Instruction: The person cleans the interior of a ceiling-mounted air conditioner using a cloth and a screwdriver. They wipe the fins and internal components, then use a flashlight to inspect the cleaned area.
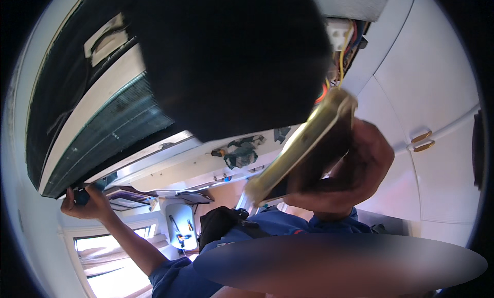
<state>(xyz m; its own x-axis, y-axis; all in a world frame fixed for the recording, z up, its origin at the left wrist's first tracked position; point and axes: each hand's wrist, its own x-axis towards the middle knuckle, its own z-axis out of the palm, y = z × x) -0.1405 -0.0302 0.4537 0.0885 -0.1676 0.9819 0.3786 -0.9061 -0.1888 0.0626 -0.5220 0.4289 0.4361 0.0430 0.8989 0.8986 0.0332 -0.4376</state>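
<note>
An opened wall air conditioner [110,128] runs along the upper left, its dark finned coil exposed beside a pale strip. My left hand [85,203] reaches up to the unit's lower left end, fingers curled around a small dark part that I cannot make out. Close to the camera, my right hand [360,169] grips a yellowed plastic cover [303,143], long-edged and tilted, smeared by motion. Loose coloured wires [339,66] and a white connector block [338,34] show just above that cover. A large black shape [231,66] hides the middle of the unit.
White cabinet doors [432,82] with wooden handles [422,141] stand on the right. Far below, a light tray [181,226] holds several tools. A crumpled dark cloth [242,153] lies on a pale surface. A bright window [113,262] is at the lower left.
</note>
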